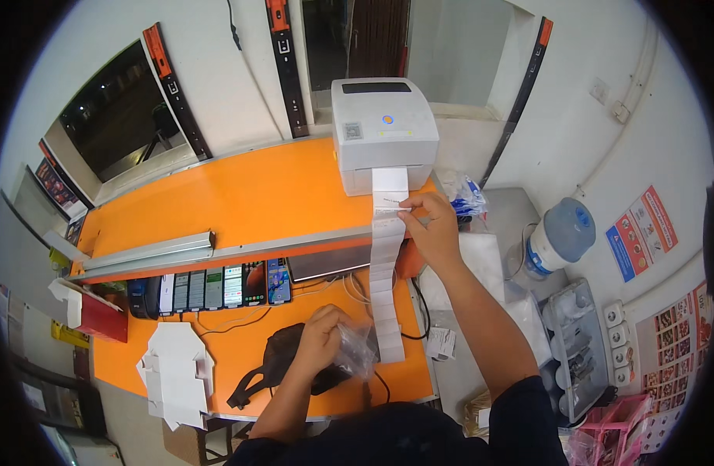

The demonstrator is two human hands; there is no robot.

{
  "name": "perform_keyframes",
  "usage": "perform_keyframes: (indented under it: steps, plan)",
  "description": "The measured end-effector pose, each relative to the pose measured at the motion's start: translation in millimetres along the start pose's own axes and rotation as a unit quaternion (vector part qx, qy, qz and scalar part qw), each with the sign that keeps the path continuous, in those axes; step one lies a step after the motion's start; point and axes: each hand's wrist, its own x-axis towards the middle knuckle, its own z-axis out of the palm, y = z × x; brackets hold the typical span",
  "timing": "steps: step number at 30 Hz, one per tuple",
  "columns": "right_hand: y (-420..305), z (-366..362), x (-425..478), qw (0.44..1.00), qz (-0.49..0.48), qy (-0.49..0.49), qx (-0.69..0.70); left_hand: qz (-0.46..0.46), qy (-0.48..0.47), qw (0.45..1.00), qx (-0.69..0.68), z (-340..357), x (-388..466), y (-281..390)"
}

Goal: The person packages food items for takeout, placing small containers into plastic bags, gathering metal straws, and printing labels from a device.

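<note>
My right hand (437,226) pinches the edge of a white label strip (387,297) between thumb and fingertips. The strip hangs from the front slot of a white label printer (385,131) and runs down over the shelf edge to the lower counter; parts of it bear print. My left hand (321,338) is closed on a crumpled clear plastic bag (356,351). Behind that hand lies a black bag with a strap (284,352), partly hidden by my forearm.
Several phones (223,286) lean in a row beneath the orange shelf (229,186), beside a laptop (328,263). A flattened white carton (177,373) lies at the left of the lower counter. To the right stand a water bottle dispenser (561,236) and a grey cutlery tray (574,349).
</note>
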Motion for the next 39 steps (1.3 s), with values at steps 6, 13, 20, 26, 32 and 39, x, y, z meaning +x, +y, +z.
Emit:
perform_keyframes:
  steps: [6,13,20,26,32,39]
  plan:
    - [-2.0,-13.3,12.3,0.994,-0.071,-0.005,-0.081,-0.017,-0.029,0.999,-0.032,12.4,-0.9,-3.1]
    - [-4.8,-23.8,30.8,0.982,-0.141,-0.039,-0.121,-0.024,-0.021,0.999,-0.025,12.7,-11.2,0.1]
    - [-28.1,-21.9,7.6,0.930,-0.262,0.079,-0.246,-0.024,-0.025,0.999,0.010,11.9,-28.2,8.6]
    - [-33.3,-36.2,-63.1,0.951,-0.245,0.085,-0.168,0.010,-0.064,0.997,0.035,24.1,-30.7,28.9]
    - [-103.3,-124.1,-216.9,0.985,-0.165,-0.025,-0.040,0.043,-0.105,0.993,-0.004,58.0,-35.4,21.8]
    - [-138.1,-304.8,-434.4,0.910,0.198,0.283,-0.230,0.146,-0.317,0.936,-0.036,163.3,2.4,74.2]
